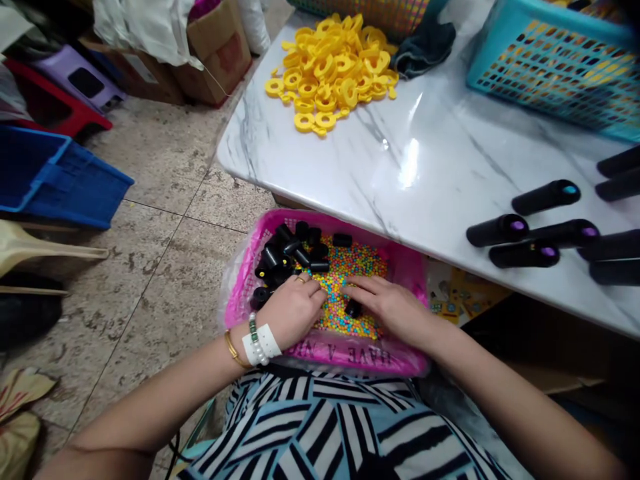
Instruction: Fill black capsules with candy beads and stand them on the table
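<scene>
Working left hand [295, 310]: half-curled over beads [353, 263], grip hidden from us.
Right hand [393, 303]: loosely open, beside one black tube [353, 309].
Pink basket [411, 270]: carrying beads and tubes.
Tube handling: any lift, we judge, needs a light pinch.

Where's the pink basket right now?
Head view, lower centre: the pink basket sits below the marble table's near edge, with the left hand and right hand inside.
</scene>
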`<state>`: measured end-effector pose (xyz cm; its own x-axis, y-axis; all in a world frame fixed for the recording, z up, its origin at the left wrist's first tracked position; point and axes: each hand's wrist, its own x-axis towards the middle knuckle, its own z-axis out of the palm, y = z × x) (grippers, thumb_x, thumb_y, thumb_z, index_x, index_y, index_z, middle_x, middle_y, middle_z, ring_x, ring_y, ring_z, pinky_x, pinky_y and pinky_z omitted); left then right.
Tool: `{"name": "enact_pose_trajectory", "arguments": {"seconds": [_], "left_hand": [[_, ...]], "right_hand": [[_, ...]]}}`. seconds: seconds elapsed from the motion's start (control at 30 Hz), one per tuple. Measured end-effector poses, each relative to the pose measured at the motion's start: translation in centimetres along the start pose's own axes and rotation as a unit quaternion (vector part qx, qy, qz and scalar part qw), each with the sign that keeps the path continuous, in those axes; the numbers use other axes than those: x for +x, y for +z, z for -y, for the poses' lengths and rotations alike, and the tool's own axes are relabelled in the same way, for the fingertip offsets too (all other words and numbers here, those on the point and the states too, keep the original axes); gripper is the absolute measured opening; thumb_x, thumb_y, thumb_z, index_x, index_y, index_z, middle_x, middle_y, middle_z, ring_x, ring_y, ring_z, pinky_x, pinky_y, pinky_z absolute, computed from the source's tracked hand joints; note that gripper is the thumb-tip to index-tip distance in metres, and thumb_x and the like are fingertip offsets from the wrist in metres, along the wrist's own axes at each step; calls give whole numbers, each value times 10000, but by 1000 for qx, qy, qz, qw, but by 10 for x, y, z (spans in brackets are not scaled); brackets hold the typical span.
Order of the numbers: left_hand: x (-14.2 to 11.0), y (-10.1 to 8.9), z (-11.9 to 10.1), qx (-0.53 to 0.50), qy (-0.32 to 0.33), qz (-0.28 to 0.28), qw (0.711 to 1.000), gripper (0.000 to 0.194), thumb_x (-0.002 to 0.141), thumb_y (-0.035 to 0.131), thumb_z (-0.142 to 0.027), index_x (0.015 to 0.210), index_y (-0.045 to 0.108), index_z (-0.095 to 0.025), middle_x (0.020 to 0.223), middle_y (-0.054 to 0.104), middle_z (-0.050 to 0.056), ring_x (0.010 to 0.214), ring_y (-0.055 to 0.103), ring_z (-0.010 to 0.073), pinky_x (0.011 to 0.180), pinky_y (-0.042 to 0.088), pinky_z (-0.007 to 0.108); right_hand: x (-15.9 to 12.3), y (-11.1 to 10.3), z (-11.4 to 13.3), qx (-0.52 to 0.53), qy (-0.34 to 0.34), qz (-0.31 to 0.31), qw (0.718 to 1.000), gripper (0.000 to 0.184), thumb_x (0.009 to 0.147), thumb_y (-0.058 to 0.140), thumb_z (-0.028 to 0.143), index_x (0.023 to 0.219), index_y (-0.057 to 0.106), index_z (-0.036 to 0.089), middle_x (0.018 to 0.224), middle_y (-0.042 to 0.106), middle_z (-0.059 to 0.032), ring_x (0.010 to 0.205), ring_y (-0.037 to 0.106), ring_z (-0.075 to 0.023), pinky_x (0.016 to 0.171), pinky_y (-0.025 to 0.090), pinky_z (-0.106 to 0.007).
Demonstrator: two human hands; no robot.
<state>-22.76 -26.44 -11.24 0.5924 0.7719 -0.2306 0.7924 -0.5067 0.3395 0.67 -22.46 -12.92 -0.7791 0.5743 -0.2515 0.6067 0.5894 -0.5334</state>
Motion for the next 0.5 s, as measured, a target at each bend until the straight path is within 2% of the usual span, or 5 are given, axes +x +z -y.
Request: {"name": "enact_pose_trajectory", "arguments": {"seconds": [0.07, 0.13, 0.33, 0.4, 0.5], "left_hand": [[-6, -5, 2, 29, -3, 10, 1000, 220, 905, 565, -306, 1012, 654, -136, 944, 632, 114, 946, 533, 272, 838, 424, 408], [-10, -7, 3, 53, -17, 22, 998, 237, 881, 598, -313, 1028, 653, -135, 949, 630, 119, 960, 526, 294, 820, 421, 419], [-1, 2, -1, 93, -38, 38, 994, 159, 898, 541, -216, 910, 658, -109, 884, 622, 135, 909, 541, 291, 785, 424, 426], [3, 4, -2, 92, -38, 38, 994, 144, 887, 549, -193, 856, 656, -100, 868, 620, 140, 899, 551, 290, 784, 436, 427], [2, 4, -1, 58, -36, 23, 997, 108, 868, 582, -191, 847, 646, -105, 877, 621, 134, 894, 564, 282, 807, 458, 427]], "right_hand": [[4, -2, -4, -57, -54, 35, 996, 393, 893, 520, 77, 1245, 596, 235, 1359, 574, -99, 1130, 590, -246, 900, 494, -386], [9, -1, -5, -85, -76, 70, 991, 336, 900, 518, 83, 1184, 629, 225, 1241, 639, -92, 1036, 620, -221, 862, 506, -363], [21, 12, 14, -192, -20, 51, 980, 171, 905, 506, 104, 1002, 646, 119, 984, 638, -141, 913, 608, -254, 697, 504, -335], [22, 16, 21, -167, -36, 68, 983, 164, 899, 506, 97, 975, 648, 121, 949, 641, -128, 860, 620, -243, 669, 502, -325], [17, 15, 19, -21, -37, 49, 998, 213, 845, 534, 48, 999, 654, 133, 943, 660, -94, 846, 639, -207, 726, 512, -310]]}}
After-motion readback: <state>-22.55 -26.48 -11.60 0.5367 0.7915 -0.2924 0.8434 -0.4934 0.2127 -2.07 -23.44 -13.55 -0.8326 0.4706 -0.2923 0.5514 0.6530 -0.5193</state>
